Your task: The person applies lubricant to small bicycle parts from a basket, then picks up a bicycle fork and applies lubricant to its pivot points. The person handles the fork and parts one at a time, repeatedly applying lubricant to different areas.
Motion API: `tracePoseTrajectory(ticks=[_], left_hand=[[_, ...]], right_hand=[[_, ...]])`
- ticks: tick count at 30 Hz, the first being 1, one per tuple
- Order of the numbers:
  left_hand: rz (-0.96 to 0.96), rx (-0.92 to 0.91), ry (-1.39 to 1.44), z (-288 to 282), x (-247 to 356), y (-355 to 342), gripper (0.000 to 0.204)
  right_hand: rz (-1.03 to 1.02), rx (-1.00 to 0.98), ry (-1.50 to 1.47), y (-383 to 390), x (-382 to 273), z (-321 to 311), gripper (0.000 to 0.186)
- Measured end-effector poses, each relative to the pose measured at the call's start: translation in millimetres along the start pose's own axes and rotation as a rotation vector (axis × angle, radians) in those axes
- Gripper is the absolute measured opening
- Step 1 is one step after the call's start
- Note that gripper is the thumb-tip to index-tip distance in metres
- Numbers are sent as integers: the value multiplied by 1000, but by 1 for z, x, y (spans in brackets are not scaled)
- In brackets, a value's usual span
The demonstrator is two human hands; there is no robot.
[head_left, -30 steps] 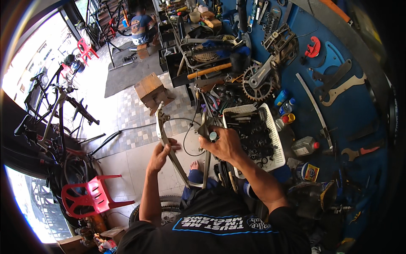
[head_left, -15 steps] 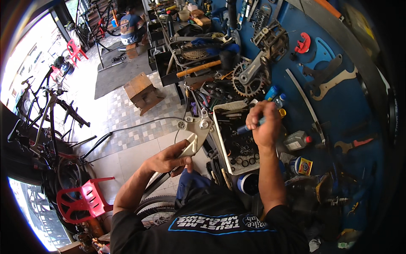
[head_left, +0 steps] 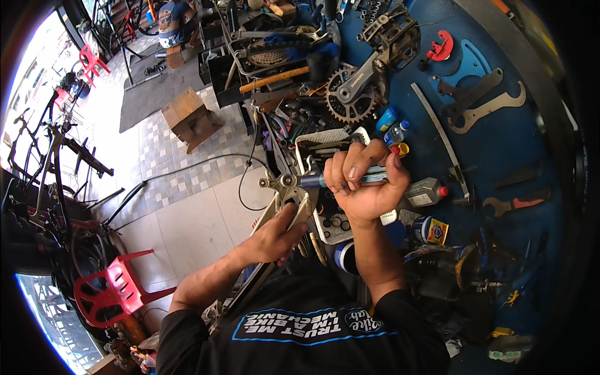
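My left hand (head_left: 275, 236) is closed around a pale silver bicycle frame part (head_left: 302, 215), with the fingers partly hidden by it. The part's upper end has round pivot eyes (head_left: 288, 179). In my right hand (head_left: 369, 190) is a blue cylindrical tool (head_left: 374, 175), the fingers wrapped over it. Its narrower dark end points left and meets the pivot eyes; whether it sits inside one I cannot tell. Just below my right hand, a white plastic tray (head_left: 331, 239) holds small rings and metal bits.
A blue workbench (head_left: 400, 81) carries a crankset (head_left: 350, 94), a grey bottle (head_left: 427, 193), a blue-and-white tub (head_left: 431, 229) and flat wrenches (head_left: 490, 112). On the floor to the left stand a wooden block (head_left: 190, 119) and a red chair (head_left: 122, 287). Another person (head_left: 173, 25) sits far off.
My right hand has come left with the blue tool, its end now at the pivot eyes. The frame part has turned in my left hand, which moved right. The view has shifted slightly.
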State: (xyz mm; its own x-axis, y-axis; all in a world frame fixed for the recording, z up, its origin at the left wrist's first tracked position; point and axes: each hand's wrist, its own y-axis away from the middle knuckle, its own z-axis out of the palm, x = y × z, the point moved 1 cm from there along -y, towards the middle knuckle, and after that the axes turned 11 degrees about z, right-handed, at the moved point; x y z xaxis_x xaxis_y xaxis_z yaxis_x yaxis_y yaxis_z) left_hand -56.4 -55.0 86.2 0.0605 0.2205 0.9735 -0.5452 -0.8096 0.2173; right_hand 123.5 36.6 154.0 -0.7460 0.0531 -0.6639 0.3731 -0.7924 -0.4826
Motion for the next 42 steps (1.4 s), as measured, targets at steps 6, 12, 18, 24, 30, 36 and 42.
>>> tracePoseTrajectory(ticks=[6, 12, 18, 24, 30, 36, 42], left_hand=[[34, 16, -63, 6, 4, 0, 30], [33, 12, -91, 9, 8, -2, 30], [21, 9, -118, 11, 11, -4, 30], [44, 1, -132, 12, 8, -4, 29], [43, -6, -131, 15, 12, -3, 27], [43, -26, -147, 16, 14, -5, 24], [46, -3, -135, 15, 12, -6, 24]], right_hand=[[20, 24, 42, 0, 15, -7, 55], [4, 11, 8, 3, 25, -14, 57], [17, 65, 97, 6, 26, -18, 55], [-11, 68, 113, 8, 29, -20, 58], [-35, 62, 172, 6, 26, -17, 62], [-22, 49, 165, 9, 31, -18, 63], [-7, 26, 163, 13, 31, -16, 65]])
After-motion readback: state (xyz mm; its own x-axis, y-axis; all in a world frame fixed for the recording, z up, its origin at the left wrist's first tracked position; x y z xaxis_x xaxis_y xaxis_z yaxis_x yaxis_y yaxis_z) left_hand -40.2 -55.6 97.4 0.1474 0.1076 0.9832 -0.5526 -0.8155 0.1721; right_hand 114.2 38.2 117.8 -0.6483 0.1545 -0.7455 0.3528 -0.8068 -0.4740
